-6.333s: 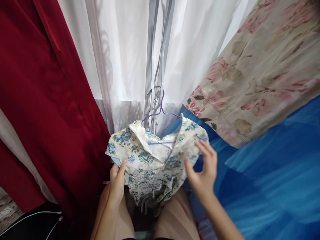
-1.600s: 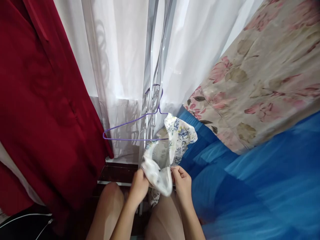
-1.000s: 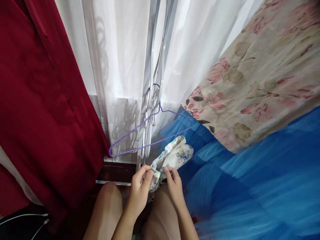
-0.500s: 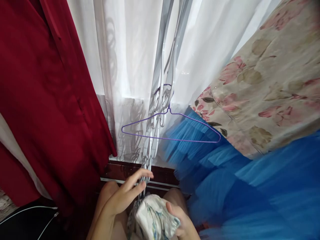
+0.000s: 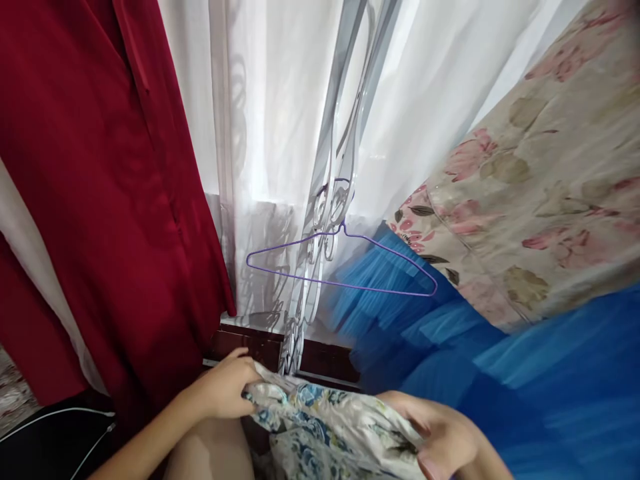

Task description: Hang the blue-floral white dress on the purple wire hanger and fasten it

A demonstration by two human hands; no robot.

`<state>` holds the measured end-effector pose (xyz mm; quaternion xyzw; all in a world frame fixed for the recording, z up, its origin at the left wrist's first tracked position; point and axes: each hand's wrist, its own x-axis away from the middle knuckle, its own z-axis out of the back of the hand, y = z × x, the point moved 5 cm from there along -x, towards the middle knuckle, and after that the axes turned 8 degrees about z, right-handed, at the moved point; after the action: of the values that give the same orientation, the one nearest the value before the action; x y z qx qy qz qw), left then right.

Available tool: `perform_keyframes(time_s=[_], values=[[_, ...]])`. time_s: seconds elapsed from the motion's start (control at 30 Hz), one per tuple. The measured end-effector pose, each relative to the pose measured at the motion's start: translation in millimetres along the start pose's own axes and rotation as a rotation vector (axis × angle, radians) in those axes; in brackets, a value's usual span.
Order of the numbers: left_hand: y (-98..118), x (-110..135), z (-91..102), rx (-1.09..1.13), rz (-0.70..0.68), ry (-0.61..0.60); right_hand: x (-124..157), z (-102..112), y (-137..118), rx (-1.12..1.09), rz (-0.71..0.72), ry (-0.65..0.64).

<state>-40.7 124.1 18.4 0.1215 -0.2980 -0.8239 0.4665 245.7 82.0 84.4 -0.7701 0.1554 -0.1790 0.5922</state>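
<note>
A crumpled white cloth with a blue and green floral print (image 5: 325, 427) stretches between my two hands, low in the view. My left hand (image 5: 225, 388) is closed on its left end. At the other end, my right hand (image 5: 443, 437) grips the fabric, thumb underneath. The cloth's lower part runs out of the bottom edge, so I cannot tell what kind of piece it is. Beyond my hands, an empty purple hanger (image 5: 345, 288) hangs from a white scrolled metal stand (image 5: 327, 200).
Dark red fabric (image 5: 135, 200) hangs at the left, with sheer white curtains (image 5: 270, 133) behind the stand. On the right are a floral beige cloth (image 5: 565, 173) and blue tulle (image 5: 500, 393). White cables (image 5: 75, 412) cross a black surface at lower left.
My left hand has gone from open above the cloth to gripping its left end. My right hand has moved right, and the bunched cloth is now spread sideways.
</note>
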Motion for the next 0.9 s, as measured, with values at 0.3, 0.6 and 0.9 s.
perform_keyframes(time_s=[0.3,0.6,0.9], values=[[-27,-13,155.4,-0.323,-0.012,0.556,-16,30,-102,0.661,0.214,0.667],[31,-32,199.9,-0.013,-0.14,0.637,-53,95,-109,1.448,0.138,0.853],[101,-56,197.1,-0.099,-0.113,0.813,-40,66,-96,1.413,0.222,0.885]])
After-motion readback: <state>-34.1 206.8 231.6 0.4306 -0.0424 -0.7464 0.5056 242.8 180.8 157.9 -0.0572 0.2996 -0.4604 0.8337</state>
